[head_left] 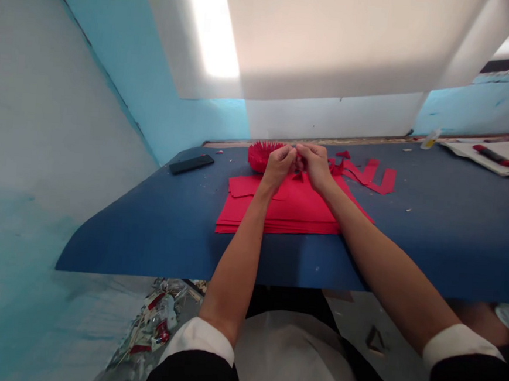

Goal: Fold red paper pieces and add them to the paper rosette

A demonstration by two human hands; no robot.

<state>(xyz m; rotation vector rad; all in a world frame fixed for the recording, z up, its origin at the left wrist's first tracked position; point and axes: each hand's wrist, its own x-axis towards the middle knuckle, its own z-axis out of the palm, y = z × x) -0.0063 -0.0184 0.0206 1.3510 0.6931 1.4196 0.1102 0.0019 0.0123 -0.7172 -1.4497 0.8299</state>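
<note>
My left hand and my right hand meet fingertip to fingertip, both closed in a pinch. Between them shows a bit of red paper, mostly hidden by the fingers. Below lies a stack of red paper sheets, with a smaller red piece on its left side. A round red paper form with spiky points sits just behind my left hand. To the right of my right hand, cut red paper strips lie in a loose heap.
A black phone rests on the blue table at left. At far right are a small clear bottle and a red-and-black marker on pale papers. Scraps litter the floor, lower left.
</note>
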